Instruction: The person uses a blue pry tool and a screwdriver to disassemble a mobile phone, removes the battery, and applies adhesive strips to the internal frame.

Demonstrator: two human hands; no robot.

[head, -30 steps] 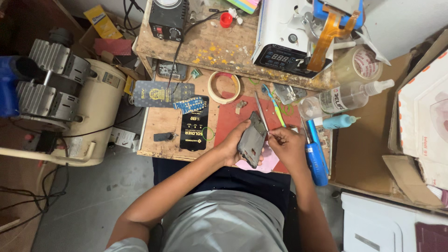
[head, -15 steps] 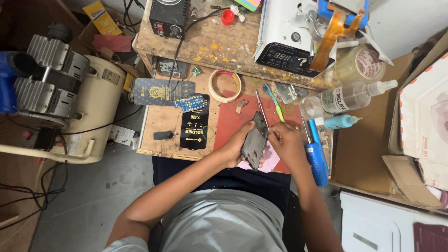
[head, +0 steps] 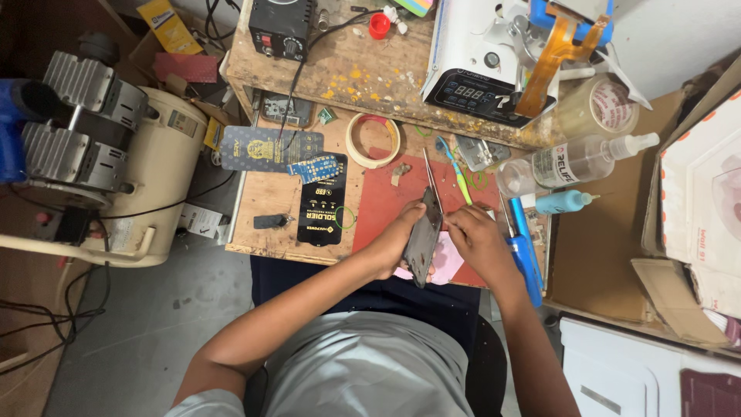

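Phone point(head: 423, 238), dark and flat, stands on edge and tilted between both hands, above the near edge of the red mat point(head: 386, 202) on the bench point(head: 270, 202). Left hand point(head: 394, 241) wraps around its left side, fingers curled onto the case. Right hand point(head: 477, 241) presses against its right side, fingers bent narrow at the upper edge; whether they pinch a tool there I cannot tell. Under the phone lies a pink sheet point(head: 448, 262). Just right of the right hand lies a blue tool point(head: 526, 255), and past it a small blue bottle point(head: 565, 202) and a clear spray bottle point(head: 575, 162). A toothbrush point(head: 457, 171) lies on the mat beyond the hands. Left of the mat sit a black packet point(head: 323, 208) and a tape ring point(head: 373, 140). Well to the left stands a cream compressor point(head: 154, 177).
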